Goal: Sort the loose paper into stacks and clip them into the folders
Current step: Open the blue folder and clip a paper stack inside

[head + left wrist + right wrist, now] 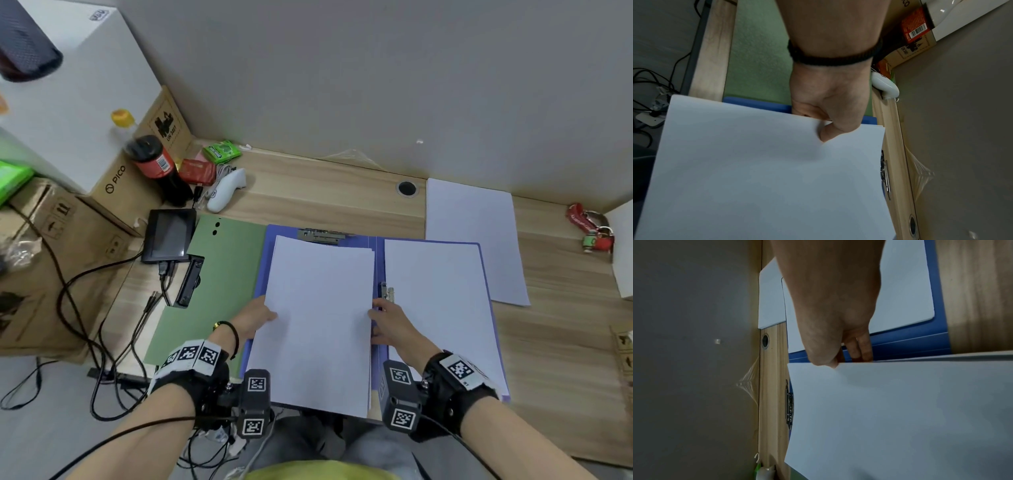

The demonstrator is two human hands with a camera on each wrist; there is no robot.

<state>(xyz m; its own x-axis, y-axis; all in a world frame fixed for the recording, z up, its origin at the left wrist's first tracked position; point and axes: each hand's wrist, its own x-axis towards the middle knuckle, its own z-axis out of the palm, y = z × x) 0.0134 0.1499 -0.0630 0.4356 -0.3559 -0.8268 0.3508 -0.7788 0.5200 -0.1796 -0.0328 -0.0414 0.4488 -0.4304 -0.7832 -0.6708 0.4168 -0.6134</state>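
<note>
An open blue folder [376, 260] lies flat on the desk. A white paper stack [318, 322] sits over its left half, below the metal top clip [322, 235]. My left hand [255, 317] pinches the stack's left edge, thumb on top [824, 136]. My right hand [387, 320] grips the stack's right edge [838, 365], fingers curled under it. A second metal clip [387, 291] sits at the spine. Another paper sheet [442, 308] covers the folder's right half. A green folder [219, 281] lies partly under the blue one on the left.
More loose paper [476, 236] lies at the back right near a cable hole [407, 188]. A small screen [169, 234], cola bottle [157, 168], white controller [226, 188], boxes and cables crowd the left. Red keys [589, 228] lie far right.
</note>
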